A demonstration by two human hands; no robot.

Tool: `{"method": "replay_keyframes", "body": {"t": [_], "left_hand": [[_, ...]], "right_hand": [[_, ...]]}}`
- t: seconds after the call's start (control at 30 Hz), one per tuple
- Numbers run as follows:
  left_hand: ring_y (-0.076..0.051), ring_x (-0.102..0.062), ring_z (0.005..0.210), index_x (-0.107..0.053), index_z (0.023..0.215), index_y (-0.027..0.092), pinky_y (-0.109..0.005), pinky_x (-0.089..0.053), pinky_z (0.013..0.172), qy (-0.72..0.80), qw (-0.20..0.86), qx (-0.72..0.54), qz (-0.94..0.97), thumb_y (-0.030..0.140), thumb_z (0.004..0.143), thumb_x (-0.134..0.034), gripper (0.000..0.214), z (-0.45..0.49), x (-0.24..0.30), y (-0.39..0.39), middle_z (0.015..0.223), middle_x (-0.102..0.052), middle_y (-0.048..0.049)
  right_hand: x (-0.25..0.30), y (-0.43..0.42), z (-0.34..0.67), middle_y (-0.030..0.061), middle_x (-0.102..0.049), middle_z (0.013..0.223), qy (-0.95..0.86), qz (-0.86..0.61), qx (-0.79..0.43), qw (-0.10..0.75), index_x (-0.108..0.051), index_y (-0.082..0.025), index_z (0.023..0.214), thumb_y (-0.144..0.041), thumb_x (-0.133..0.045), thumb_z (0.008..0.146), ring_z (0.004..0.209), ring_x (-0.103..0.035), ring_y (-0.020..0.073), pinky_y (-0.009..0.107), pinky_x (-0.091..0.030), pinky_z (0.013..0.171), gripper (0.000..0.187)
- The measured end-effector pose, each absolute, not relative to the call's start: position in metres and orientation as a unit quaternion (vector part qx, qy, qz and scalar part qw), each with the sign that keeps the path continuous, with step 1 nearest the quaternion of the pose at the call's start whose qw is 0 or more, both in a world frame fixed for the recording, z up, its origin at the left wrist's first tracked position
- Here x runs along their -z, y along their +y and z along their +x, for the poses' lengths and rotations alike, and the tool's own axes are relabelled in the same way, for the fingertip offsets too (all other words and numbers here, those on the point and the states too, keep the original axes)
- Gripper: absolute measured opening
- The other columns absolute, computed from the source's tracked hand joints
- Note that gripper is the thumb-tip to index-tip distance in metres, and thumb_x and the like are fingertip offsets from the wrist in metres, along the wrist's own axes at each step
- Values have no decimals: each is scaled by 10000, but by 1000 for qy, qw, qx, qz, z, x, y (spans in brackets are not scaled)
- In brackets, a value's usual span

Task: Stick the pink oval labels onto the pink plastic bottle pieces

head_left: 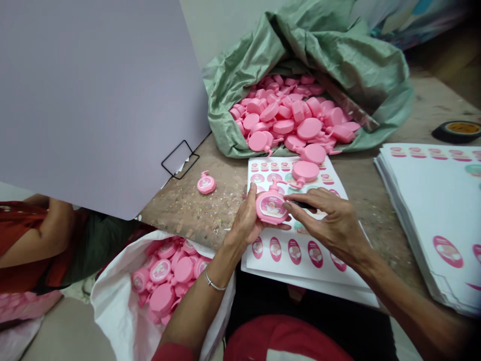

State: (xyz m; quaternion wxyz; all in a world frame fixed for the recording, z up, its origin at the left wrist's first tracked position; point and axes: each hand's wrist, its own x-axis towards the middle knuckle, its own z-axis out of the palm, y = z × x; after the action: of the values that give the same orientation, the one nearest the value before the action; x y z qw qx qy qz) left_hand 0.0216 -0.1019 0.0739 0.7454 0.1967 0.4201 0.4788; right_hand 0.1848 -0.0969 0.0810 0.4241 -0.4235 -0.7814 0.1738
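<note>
Bottle (271, 206), pink, flat-bodied, pump-topped, label on its face; held just above the sticker sheet (300, 265). Left hand (246, 220): grip clenched, palm and fingers cradling the bottle from behind. Right hand (330, 223): grip closed, fingers (319, 198) laid across the bottle's face, apparently pinching a dark object (302, 204) against it.

Also on the tabletop (188, 215): second bottle (305, 171), unlabelled, lying on the sheet; stray bottle (206, 183), labelled, lying apart on the bare wood; sheet stack (424, 215); tape roll (456, 131). Green sack (338, 55), holding a heap of unlabelled bottles (293, 115). White sack (112, 306), below the tabletop edge, holding labelled bottles (165, 281). Grey board (93, 100) with wire clip (180, 159), overhanging the tabletop.

Risks, as judged: a slip of the bottle in the grip could leave its label creased or askew; a sleeve or elbow could nudge the second bottle; the heap at the sack's mouth could slide onto the sheet if disturbed.

Hidden: the right thumb; most of the dark object, so its kind cannot be told. Co-worker's arm (45, 230), at left, is partly cut off by the board.
</note>
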Motion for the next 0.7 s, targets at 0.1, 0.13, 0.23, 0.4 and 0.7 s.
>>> {"method": "replay_keyframes", "body": {"t": [0.1, 0.13, 0.23, 0.4, 0.7], "left_hand": [[-237, -710, 721, -645, 1067, 84, -415, -605, 650, 422, 746, -477, 193, 520, 959, -297, 568, 22, -74, -101, 876, -724, -151], [-240, -711, 723, -645, 1068, 81, -415, -605, 650, 419, 748, -477, 192, 525, 958, -295, 575, 21, -73, -101, 874, -724, -154], [-250, -713, 742, -639, 1090, 78, -420, -603, 658, 406, 754, -480, 191, 539, 953, -292, 592, 21, -70, -100, 870, -726, -159], [-254, -715, 780, -626, 1129, 86, -424, -599, 686, 390, 752, -493, 200, 527, 960, -280, 585, 20, -68, -101, 894, -730, -159], [-250, -715, 727, -638, 1111, 68, -425, -600, 671, 400, 761, -472, 194, 524, 959, -289, 594, 19, -74, -101, 879, -727, -168]], "right_hand": [[-81, -98, 184, 45, -701, 792, -781, -427, -171, 423, -714, -195, 923, -301, -636, 841, 732, -612, 180, 334, -467, 690, 155], [-81, -98, 184, 45, -698, 783, -781, -427, -170, 424, -715, -194, 923, -302, -635, 842, 733, -611, 183, 336, -467, 690, 157], [-81, -99, 184, 51, -697, 777, -779, -427, -169, 427, -716, -184, 919, -307, -632, 843, 747, -615, 193, 341, -467, 689, 167], [-81, -99, 183, 60, -697, 777, -779, -429, -164, 427, -717, -175, 916, -315, -632, 841, 759, -624, 205, 362, -476, 712, 181], [-83, -101, 182, 39, -729, 829, -727, -465, -256, 436, -739, -212, 891, -363, -662, 800, 746, -644, 182, 321, -508, 673, 192]]}}
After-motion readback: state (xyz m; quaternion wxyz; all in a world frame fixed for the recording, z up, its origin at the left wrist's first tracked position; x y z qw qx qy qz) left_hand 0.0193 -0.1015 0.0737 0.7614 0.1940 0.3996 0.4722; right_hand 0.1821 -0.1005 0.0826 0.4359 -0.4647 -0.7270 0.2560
